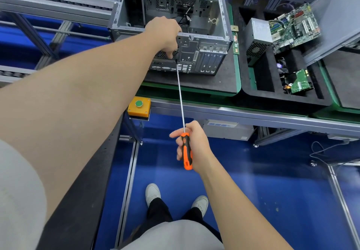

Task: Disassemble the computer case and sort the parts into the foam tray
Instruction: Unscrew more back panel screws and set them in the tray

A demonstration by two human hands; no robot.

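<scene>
1. Head view: a person's right grip (194, 146) is clenched round the orange-and-black handle of a long screwdriver (180, 94), low and close to the body, out over the blue floor (272, 181) in front of the table (253, 116)
2. From that grip the thin shaft runs up and away, leaning a little left. Its tip meets the rear panel of the computer case (204, 55) beside the fan grille, so the tool's long axis points straight from handle to case
3. The left grip (165, 33) is the nearer one. It is hooked over the case's top rear rim, with fingers curled down to just beside the tip; whether they also pinch a screw is too small to tell
4. The case stands open on a dark foam mat (220, 82) near the table's front edge
5. The foam tray (253, 92) lies just right of the case and already holds a power supply (257, 35), a motherboard (294, 27) and a hard drive (301, 83), so freed parts likely travel right
6. A yellow button box (139, 106) sits at the table's edge, left of the shaft and apart from it
</scene>
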